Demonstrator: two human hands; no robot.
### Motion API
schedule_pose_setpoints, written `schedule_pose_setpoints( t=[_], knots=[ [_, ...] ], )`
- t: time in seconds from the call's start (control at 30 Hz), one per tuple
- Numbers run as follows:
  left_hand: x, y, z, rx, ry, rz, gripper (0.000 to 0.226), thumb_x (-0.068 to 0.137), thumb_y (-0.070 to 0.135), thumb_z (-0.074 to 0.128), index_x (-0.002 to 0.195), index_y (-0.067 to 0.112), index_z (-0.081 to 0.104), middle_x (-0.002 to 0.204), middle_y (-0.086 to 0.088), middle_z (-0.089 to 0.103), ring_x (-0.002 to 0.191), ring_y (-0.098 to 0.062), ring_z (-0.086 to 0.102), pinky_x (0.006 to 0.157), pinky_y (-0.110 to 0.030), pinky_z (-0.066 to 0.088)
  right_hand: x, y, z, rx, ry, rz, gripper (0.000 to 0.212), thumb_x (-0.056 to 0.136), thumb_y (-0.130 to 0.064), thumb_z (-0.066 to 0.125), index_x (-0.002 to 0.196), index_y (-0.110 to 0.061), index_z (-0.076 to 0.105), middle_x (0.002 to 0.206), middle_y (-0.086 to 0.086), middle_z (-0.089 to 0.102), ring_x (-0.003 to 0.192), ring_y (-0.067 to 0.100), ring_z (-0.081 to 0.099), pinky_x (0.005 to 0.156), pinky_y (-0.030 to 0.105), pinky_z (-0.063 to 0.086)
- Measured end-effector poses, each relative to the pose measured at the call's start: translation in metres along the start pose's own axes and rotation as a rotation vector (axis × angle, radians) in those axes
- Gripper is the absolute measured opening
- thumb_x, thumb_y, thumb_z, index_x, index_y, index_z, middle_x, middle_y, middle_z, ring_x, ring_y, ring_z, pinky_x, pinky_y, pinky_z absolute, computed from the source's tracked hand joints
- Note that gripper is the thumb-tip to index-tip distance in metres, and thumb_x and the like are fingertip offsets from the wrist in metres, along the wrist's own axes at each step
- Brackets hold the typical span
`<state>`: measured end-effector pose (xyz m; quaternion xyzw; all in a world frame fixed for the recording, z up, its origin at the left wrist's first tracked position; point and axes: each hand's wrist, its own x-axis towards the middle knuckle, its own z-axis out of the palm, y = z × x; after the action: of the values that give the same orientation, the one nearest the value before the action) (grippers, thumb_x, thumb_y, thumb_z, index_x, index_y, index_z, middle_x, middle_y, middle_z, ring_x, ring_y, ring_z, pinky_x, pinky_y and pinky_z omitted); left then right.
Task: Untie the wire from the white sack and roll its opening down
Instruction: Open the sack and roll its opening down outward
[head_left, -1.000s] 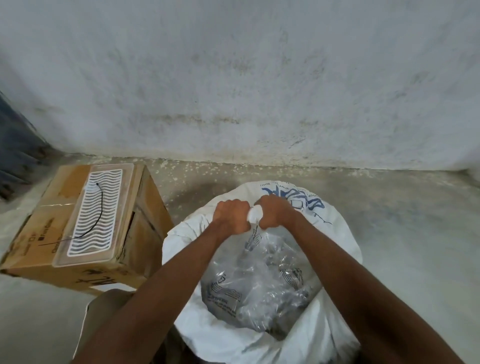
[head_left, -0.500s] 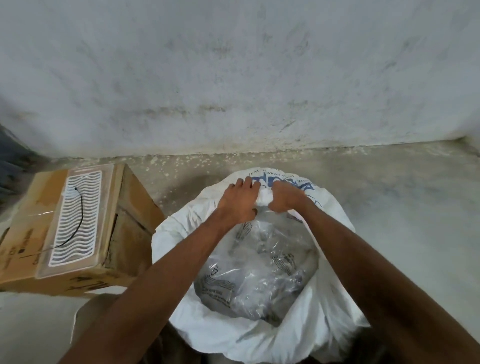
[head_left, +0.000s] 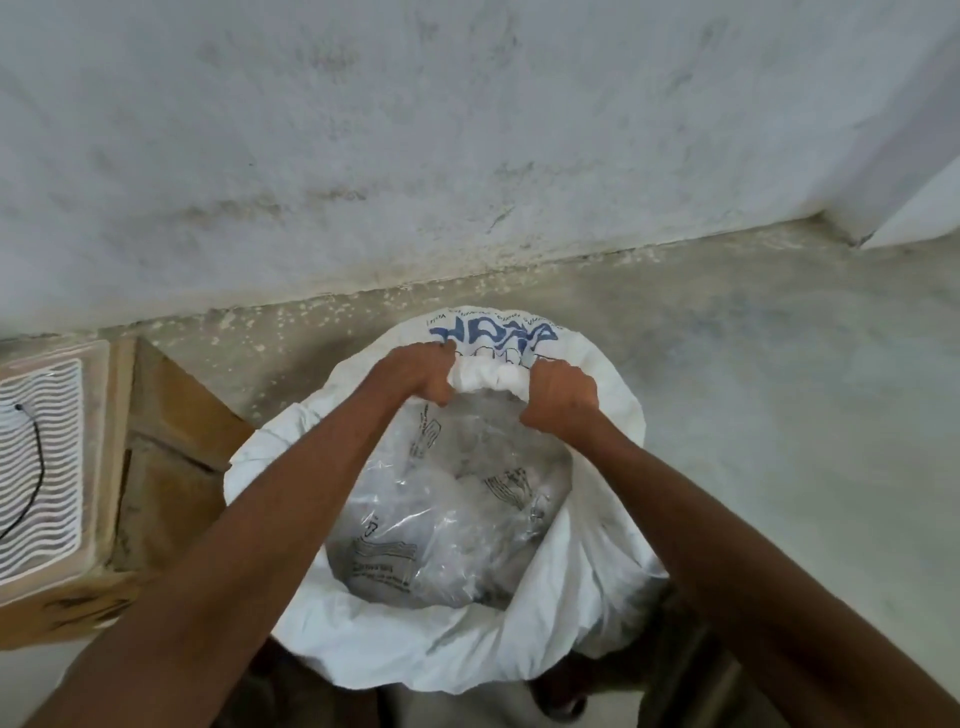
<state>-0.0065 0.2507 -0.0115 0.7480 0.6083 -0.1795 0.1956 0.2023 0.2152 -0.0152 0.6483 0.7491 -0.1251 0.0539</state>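
Observation:
The white sack (head_left: 587, 587) stands open on the floor in front of me, with blue print on its far side. Clear printed plastic bags (head_left: 447, 519) fill its inside. My left hand (head_left: 415, 376) and my right hand (head_left: 561, 397) both grip the far rim, which is bunched into a thick white roll (head_left: 488, 379) between them. A thin black wire (head_left: 31, 483) lies on the white patterned tray at the far left, apart from the sack.
A cardboard box (head_left: 166, 467) stands left of the sack with a white wavy-patterned tray (head_left: 41, 467) on top. A stained wall (head_left: 467, 156) runs close behind the sack. Bare concrete floor (head_left: 779, 389) spreads to the right.
My hands have moved apart along the far rim, and the rolled section between them has grown wider. The view has shifted right, so the box sits further left.

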Motion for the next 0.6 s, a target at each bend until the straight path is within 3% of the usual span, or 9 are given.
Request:
schedule_pose_setpoints(
  t=[0.07, 0.13, 0.2, 0.3, 0.4, 0.47, 0.53, 0.6],
  knots=[
    [0.0, 0.023, 0.011, 0.039, 0.23, 0.213, 0.091, 0.071, 0.042, 0.082, 0.143, 0.011, 0.038, 0.141, -0.011, 0.047, 0.12, -0.031, 0.052, 0.094, -0.044, 0.05, 0.007, 0.001, -0.014, 0.178, -0.14, -0.029, 0.034, 0.077, -0.026, 0.074, 0.104, -0.009, 0.063, 0.096, 0.008, 0.068, 0.088, 0.026, 0.068, 0.066, 0.027, 0.042],
    [0.003, 0.043, 0.017, -0.02, 0.345, 0.425, 0.065, 0.08, 0.043, 0.075, 0.129, 0.009, 0.049, 0.127, -0.01, 0.053, 0.108, -0.03, 0.057, 0.085, -0.044, 0.051, 0.011, 0.003, -0.03, 0.304, -0.329, -0.045, 0.019, 0.08, -0.016, 0.075, 0.096, -0.008, 0.067, 0.084, 0.005, 0.066, 0.072, 0.016, 0.061, 0.057, 0.023, 0.039],
    [0.006, 0.051, 0.012, -0.173, 0.346, 0.509, 0.035, 0.091, 0.03, 0.064, 0.116, 0.006, 0.059, 0.112, -0.013, 0.06, 0.098, -0.032, 0.06, 0.08, -0.043, 0.049, 0.012, 0.01, -0.044, 0.339, -0.39, -0.025, 0.024, 0.078, -0.018, 0.08, 0.097, -0.012, 0.066, 0.08, -0.001, 0.062, 0.069, 0.011, 0.055, 0.054, 0.021, 0.035],
    [0.01, 0.053, -0.003, -0.232, 0.263, 0.453, 0.02, 0.098, 0.022, 0.057, 0.109, 0.008, 0.067, 0.105, -0.013, 0.068, 0.097, -0.03, 0.062, 0.079, -0.035, 0.045, 0.007, 0.024, -0.039, 0.315, -0.223, 0.005, 0.048, 0.065, -0.034, 0.088, 0.102, -0.014, 0.066, 0.093, 0.003, 0.065, 0.08, 0.02, 0.059, 0.06, 0.026, 0.041],
    [0.015, 0.056, -0.014, -0.234, 0.16, 0.295, 0.025, 0.101, 0.031, 0.051, 0.106, 0.012, 0.068, 0.109, -0.008, 0.068, 0.101, -0.027, 0.061, 0.09, -0.04, 0.048, -0.023, 0.03, -0.022, 0.191, -0.071, 0.09, 0.079, 0.059, -0.049, 0.083, 0.123, -0.014, 0.054, 0.12, 0.009, 0.059, 0.11, 0.032, 0.059, 0.087, 0.04, 0.05],
    [0.022, 0.057, -0.017, -0.246, 0.132, 0.185, 0.025, 0.098, 0.034, 0.049, 0.091, 0.014, 0.063, 0.098, -0.004, 0.063, 0.092, -0.026, 0.057, 0.083, -0.04, 0.047, -0.047, 0.035, -0.01, 0.163, -0.002, 0.18, 0.068, 0.07, -0.044, 0.076, 0.125, -0.012, 0.052, 0.123, 0.01, 0.057, 0.116, 0.035, 0.058, 0.092, 0.044, 0.047],
    [0.028, 0.063, -0.018, -0.225, 0.072, 0.149, 0.025, 0.096, 0.033, 0.05, 0.082, 0.012, 0.054, 0.085, -0.004, 0.054, 0.083, -0.024, 0.05, 0.072, -0.037, 0.039, -0.058, 0.042, 0.003, 0.302, 0.007, 0.243, 0.051, 0.079, -0.039, 0.069, 0.119, -0.009, 0.058, 0.118, 0.011, 0.062, 0.112, 0.035, 0.061, 0.089, 0.04, 0.047],
    [0.026, 0.072, -0.016, -0.232, 0.068, 0.191, 0.019, 0.093, 0.03, 0.055, 0.097, 0.012, 0.057, 0.095, -0.003, 0.056, 0.09, -0.02, 0.05, 0.076, -0.035, 0.041, -0.058, 0.052, 0.007, 0.581, -0.06, 0.246, 0.051, 0.078, -0.046, 0.068, 0.112, -0.009, 0.065, 0.111, 0.01, 0.067, 0.108, 0.033, 0.064, 0.086, 0.038, 0.049]
  ],
)
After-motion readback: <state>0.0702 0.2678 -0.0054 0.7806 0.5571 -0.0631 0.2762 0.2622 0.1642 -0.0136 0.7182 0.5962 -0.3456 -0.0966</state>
